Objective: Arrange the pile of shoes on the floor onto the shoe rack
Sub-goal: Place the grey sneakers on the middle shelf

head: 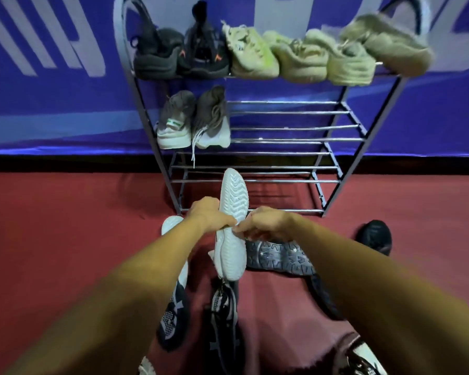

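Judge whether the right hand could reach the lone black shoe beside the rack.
Probably not yet: the right hand holds the white-soled shoe. Bare floor separates it from the black shoe, so once freed, likely yes.

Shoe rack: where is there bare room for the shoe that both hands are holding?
The middle shelf is bare from the grey pair across to the right post. The lower shelf is bare end to end. Crowded: the top shelf, filled by six shoes, and the floor nearest the camera, where dark shoes lie.
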Motion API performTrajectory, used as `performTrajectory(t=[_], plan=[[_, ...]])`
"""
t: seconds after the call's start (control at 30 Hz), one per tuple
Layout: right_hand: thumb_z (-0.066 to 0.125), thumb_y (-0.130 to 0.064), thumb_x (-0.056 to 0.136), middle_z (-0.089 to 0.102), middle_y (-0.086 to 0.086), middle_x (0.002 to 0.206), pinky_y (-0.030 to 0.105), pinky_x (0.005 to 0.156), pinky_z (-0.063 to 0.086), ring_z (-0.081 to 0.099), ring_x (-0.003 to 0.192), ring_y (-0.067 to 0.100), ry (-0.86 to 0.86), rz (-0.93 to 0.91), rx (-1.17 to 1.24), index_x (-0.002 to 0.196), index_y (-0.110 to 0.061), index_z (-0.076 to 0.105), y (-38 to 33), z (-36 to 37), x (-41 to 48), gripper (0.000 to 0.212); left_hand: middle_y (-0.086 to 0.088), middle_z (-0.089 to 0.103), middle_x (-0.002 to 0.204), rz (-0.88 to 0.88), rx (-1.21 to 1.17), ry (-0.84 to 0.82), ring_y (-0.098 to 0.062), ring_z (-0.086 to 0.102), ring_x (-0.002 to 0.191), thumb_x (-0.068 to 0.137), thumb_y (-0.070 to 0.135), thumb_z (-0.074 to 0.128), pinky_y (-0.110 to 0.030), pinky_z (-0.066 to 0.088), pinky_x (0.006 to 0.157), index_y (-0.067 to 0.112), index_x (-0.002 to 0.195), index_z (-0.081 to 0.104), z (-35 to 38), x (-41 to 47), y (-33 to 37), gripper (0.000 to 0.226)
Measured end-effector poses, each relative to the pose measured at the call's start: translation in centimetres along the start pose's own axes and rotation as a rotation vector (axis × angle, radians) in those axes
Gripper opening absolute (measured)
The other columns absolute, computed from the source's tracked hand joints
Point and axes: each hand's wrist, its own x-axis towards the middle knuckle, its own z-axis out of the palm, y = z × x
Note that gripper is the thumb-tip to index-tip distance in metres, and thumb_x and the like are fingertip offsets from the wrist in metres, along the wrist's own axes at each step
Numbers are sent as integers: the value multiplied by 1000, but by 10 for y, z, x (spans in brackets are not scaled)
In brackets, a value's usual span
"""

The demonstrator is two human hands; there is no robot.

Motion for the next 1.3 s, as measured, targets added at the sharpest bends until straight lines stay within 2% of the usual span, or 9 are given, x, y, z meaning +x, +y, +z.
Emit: performTrajectory(t=[0.1, 0.17, 0.33, 0.43, 0.67, 0.9, 1.0, 1.17, 1.3], plan=[[75, -23, 86, 64, 0, 71, 15, 42, 34, 52, 51, 5, -85, 19, -31, 83, -14, 68, -14, -20, -42, 12, -4, 70, 84, 31, -50, -26, -20, 64, 72, 67, 32, 80, -28, 50, 61, 15, 76, 68, -7, -12, 22, 22], [77, -25, 83, 65, 2, 84, 21, 55, 39, 56, 67, 10, -90, 6, -14, 86, -16, 68, -17, -34, -58, 13, -3, 64, 73, 48, -99, -24, -17, 53, 58, 67, 29, 80, -24, 40, 52, 16, 67, 67, -12, -18, 41, 18], [76, -44, 82, 67, -1, 88, 29, 70, 37, 54, 81, 16, -31, -60, -8, 99, -18, 69, -42, -63, -84, 32, 0, 58, 61, 104, -254, 73, -14, 49, 55, 65, 29, 83, -24, 37, 54, 16, 60, 66, -34, -31, 89, 23], [74, -54, 76, 64, 3, 96, 30, 73, 39, 54, 89, 19, 33, -102, -42, 120, -14, 68, -60, -75, -98, 60, -3, 65, 71, 127, -345, 95, -16, 53, 59, 69, 37, 83, -23, 40, 52, 10, 76, 74, -49, -31, 108, 29], [73, -49, 82, 61, -3, 79, 29, 67, 33, 51, 62, 8, 159, -160, 60, 106, -18, 69, -75, -93, -98, 39, 5, 60, 67, 147, -530, 11, -8, 51, 55, 88, 32, 67, -21, 32, 47, 17, 85, 69, -70, -37, 129, 15], [77, -50, 75, 70, 11, 88, 29, 59, 34, 54, 61, 11, 187, -253, 239, 122, -5, 65, -91, -98, -85, 66, 2, 54, 65, 165, -783, 83, -10, 43, 50, 89, 24, 61, -23, 28, 47, 18, 92, 67, -78, -20, 123, 9], [75, -52, 75, 60, 11, 81, 30, 61, 33, 51, 58, 13, 173, -268, 336, 116, -13, 66, -92, -102, -82, 57, 0, 57, 72, 147, -627, 156, -10, 47, 53, 92, 17, 53, -20, 29, 46, 19, 88, 64, -75, -11, 109, 12], [69, -53, 78, 62, 15, 84, 38, 84, 33, 50, 70, 18, 172, -298, 456, 112, -18, 67, -92, -101, -79, 49, -2, 69, 90, -36, -635, -111, -14, 59, 72, 90, 42, 60, -20, 39, 50, 24, 99, 66, -75, -12, 82, 22], [74, -52, 73, 58, 15, 99, 36, 84, 35, 48, 76, 21, 171, -292, 548, 114, -18, 68, -95, -98, -74, 54, -4, 68, 93, 29, -732, -255, -15, 56, 76, 92, 34, 59, -23, 39, 57, 27, 99, 62, -77, -17, 89, 10]])
